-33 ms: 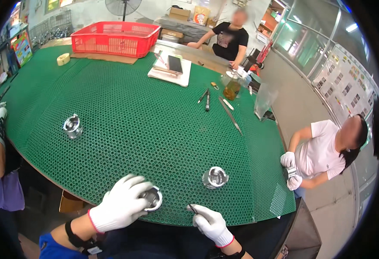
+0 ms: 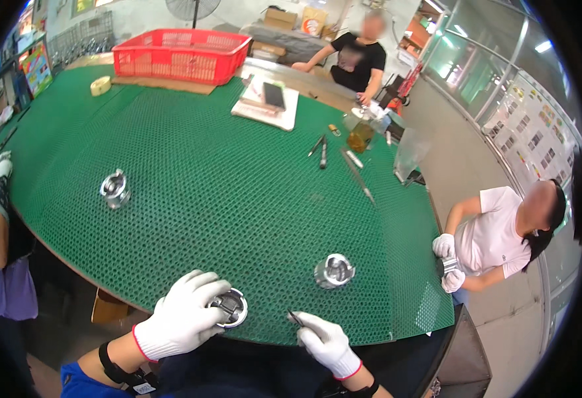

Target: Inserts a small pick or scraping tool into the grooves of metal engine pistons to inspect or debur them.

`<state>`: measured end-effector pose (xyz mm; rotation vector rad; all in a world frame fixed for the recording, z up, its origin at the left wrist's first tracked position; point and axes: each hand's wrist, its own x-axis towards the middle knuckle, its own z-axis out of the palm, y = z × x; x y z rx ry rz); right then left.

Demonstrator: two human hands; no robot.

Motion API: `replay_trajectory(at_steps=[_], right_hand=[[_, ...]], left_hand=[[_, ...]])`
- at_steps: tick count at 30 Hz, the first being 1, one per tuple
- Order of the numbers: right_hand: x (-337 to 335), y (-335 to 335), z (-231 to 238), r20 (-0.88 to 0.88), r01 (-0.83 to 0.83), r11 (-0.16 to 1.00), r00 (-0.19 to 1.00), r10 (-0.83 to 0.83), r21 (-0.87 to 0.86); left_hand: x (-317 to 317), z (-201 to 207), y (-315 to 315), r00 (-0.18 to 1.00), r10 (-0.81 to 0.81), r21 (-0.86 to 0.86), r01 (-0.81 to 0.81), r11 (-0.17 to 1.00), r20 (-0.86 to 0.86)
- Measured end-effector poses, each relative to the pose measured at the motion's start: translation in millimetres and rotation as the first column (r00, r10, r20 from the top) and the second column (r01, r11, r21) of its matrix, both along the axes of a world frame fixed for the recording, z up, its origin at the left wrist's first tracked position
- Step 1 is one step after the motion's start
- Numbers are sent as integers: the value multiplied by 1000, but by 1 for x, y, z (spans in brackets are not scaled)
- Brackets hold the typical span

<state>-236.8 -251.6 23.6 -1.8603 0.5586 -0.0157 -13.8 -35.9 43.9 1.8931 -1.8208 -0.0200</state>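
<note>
My left hand [image 2: 183,317], in a white knit glove, is closed round the side of a silver engine piston [image 2: 232,308] at the table's near edge. The piston's hollow inside faces up toward me. To the right, my gloved right hand [image 2: 329,343] pinches a thin dark pointed tool [image 2: 295,318], whose kind I cannot make out; its tip points toward the upper left, apart from the piston. Beyond my right hand a second piston [image 2: 335,272] stands on the green mat [image 2: 238,192]. A third piston [image 2: 115,190] stands farther off at the left.
A red plastic crate [image 2: 181,58], a tape roll [image 2: 101,85] and a phone [image 2: 274,96] on a white pad lie at the far side. Pens [image 2: 323,154], a file [image 2: 360,180] and a jug [image 2: 360,136] are at the right. Co-workers sit left, right and opposite; the right one [image 2: 490,232] holds a metal part.
The view has shifted slightly. The piston in my left hand has turned, so more of its inside shows. My right hand keeps its pinch on the tool, almost unmoved.
</note>
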Motion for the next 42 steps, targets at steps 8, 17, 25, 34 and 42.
replay_trajectory(at_steps=[8, 17, 25, 34, 42], right_hand=[[70, 12, 49, 31, -247, 569, 901, 433, -785], [52, 55, 34, -236, -418, 520, 894, 380, -745], [41, 24, 41, 42, -128, 870, 985, 168, -477], [27, 5, 35, 4, -174, 827, 978, 209, -535], [86, 17, 37, -75, -230, 446, 938, 338, -865]], left_hand=[[-11, -31, 16, 938, 232, -219, -290, 932, -257], [-16, -39, 23, 928, 275, -95, -306, 947, -250], [1, -12, 28, 975, 217, 26, -219, 975, 42], [-3, -25, 12, 890, 328, 36, -334, 942, -318], [-7, -32, 3, 913, 337, -158, -377, 913, -230]])
